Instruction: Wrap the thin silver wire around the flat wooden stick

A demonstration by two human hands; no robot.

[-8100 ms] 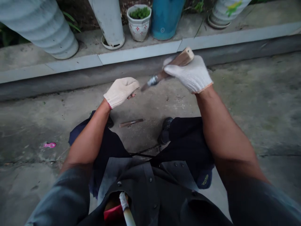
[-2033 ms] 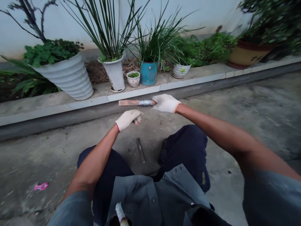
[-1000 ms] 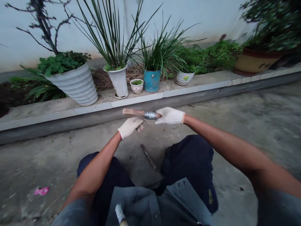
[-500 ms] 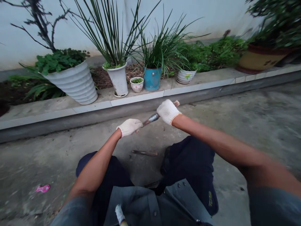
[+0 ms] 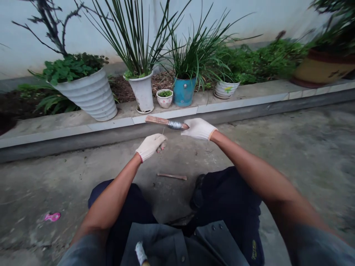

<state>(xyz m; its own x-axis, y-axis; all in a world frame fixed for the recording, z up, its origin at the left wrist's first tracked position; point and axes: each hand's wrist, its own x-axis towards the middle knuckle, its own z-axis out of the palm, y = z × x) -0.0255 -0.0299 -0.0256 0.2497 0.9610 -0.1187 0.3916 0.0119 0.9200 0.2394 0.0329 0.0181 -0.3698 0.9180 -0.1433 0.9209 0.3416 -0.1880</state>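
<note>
My right hand [image 5: 198, 128], in a white glove, is closed on one end of a wooden stick [image 5: 155, 120]. The stick lies level and points left, with a band of silvery wire [image 5: 174, 125] wound round it beside the glove. My left hand [image 5: 150, 145], also gloved, sits just below the stick with its fingers pinched. A thin strand [image 5: 163, 131] runs up from that pinch to the stick. Both hands are held out over the concrete, in front of my knees.
A short brown strip [image 5: 172, 176] lies on the concrete between my knees. A raised kerb [image 5: 238, 101] ahead carries a ribbed white pot [image 5: 88, 96], a tall white pot [image 5: 144, 92], a small patterned pot [image 5: 164, 99] and a blue pot [image 5: 184, 91]. A pink scrap [image 5: 52, 216] lies at left.
My right hand has swung the stick from slanting up to the right back to level, pointing left. My left hand stays pinched below it.
</note>
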